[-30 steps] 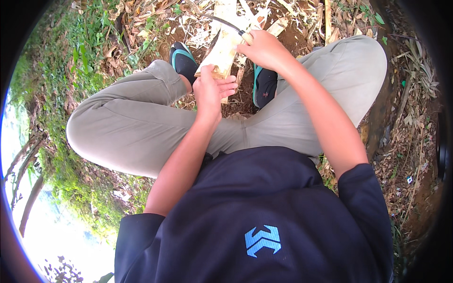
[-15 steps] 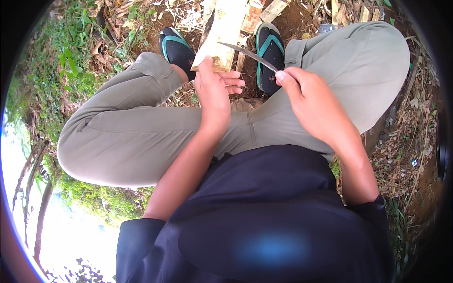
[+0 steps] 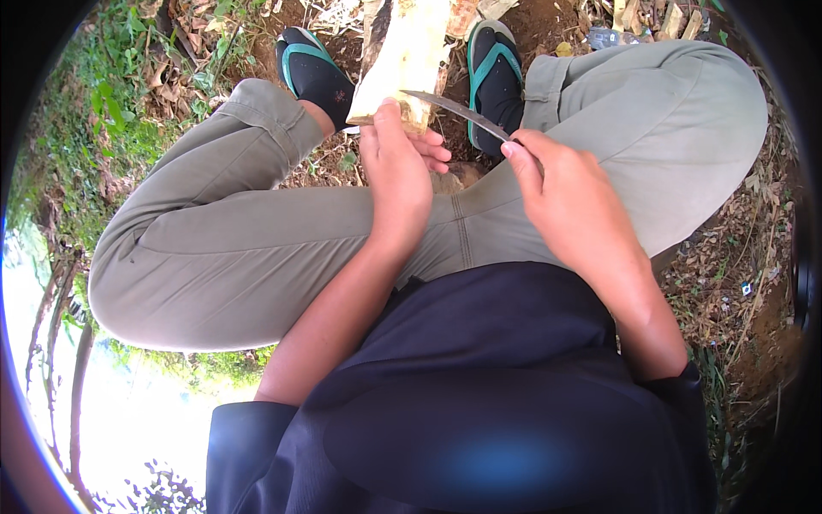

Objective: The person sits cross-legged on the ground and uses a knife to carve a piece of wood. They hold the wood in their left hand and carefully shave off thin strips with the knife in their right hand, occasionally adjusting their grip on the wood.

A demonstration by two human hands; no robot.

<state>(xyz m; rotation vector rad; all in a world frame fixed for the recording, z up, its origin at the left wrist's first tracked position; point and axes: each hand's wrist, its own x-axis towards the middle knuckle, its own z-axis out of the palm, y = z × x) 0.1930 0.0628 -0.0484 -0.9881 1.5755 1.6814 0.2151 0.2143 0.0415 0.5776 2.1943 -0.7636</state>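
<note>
A pale, split piece of wood points away from me between my feet, its near end toward my lap. My left hand grips that near end, the thumb on the upper face and the other fingers below it, partly stretched out to the right. A knife with a thin, slightly curved blade is in my right hand. Its handle is hidden inside my closed fingers. The blade points up and left, and its tip lies over the wood near my left thumb; whether it touches the wood, I cannot tell.
My feet in black and teal flip-flops flank the wood, and my bent knees spread to both sides. Several split wood pieces and a crushed plastic bottle lie at the far right. Green plants and dry leaves cover the left.
The knife has moved slightly toward me and to the right, with its tip closer to the wood's near end. My left hand keeps its hold on the wood.
</note>
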